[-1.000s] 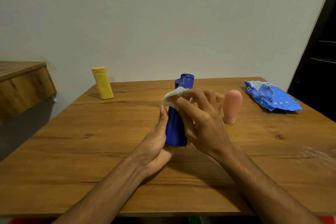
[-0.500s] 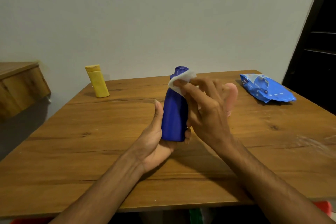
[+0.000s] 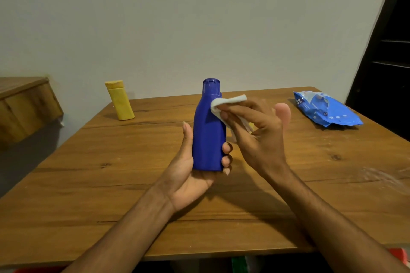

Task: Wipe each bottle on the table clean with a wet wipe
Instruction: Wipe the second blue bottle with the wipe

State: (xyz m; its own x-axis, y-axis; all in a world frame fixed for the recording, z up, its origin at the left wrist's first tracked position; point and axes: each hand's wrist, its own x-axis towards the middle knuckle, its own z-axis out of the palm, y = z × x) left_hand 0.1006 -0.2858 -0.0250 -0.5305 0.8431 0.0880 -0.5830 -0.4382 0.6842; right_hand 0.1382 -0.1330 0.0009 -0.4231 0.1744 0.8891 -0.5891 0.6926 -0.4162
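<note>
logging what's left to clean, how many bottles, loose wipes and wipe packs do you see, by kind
bottles: 3 (blue bottle in the left hand, yellow bottle, pink bottle partly behind the right hand)
wet wipe: 1 (in the right hand)
wipes pack: 1
total: 5

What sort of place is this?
Probably a room in a home: a wooden table against a plain wall, a blue bottle and a yellow bottle like toiletries, and a pack of wet wipes.
</note>
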